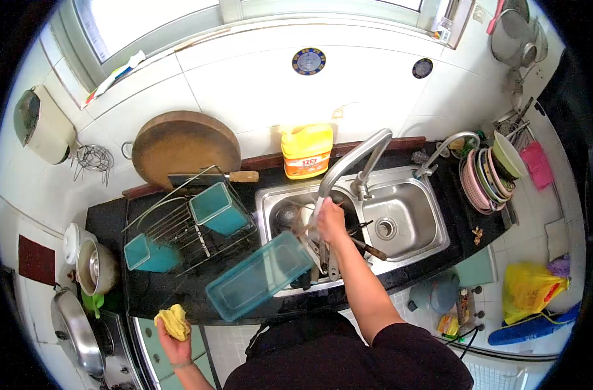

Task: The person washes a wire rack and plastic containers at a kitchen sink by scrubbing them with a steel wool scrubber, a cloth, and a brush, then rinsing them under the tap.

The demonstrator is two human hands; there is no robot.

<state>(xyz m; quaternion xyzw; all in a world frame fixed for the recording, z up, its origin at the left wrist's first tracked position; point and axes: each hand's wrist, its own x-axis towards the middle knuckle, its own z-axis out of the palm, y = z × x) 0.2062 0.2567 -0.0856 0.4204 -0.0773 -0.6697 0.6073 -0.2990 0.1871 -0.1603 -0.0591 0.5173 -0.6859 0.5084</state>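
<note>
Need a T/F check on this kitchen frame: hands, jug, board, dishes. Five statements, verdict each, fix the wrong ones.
1. The left hand holds a yellow cloth. True.
2. The right hand is far from the large faucet. False: it is right at the end of the spout.
3. The yellow jug lies on its side. False: it stands upright behind the sink.
4. The round wooden board leans by the wall. True.
5. The stacked dishes are left of the sink. False: they are to its right.
</note>
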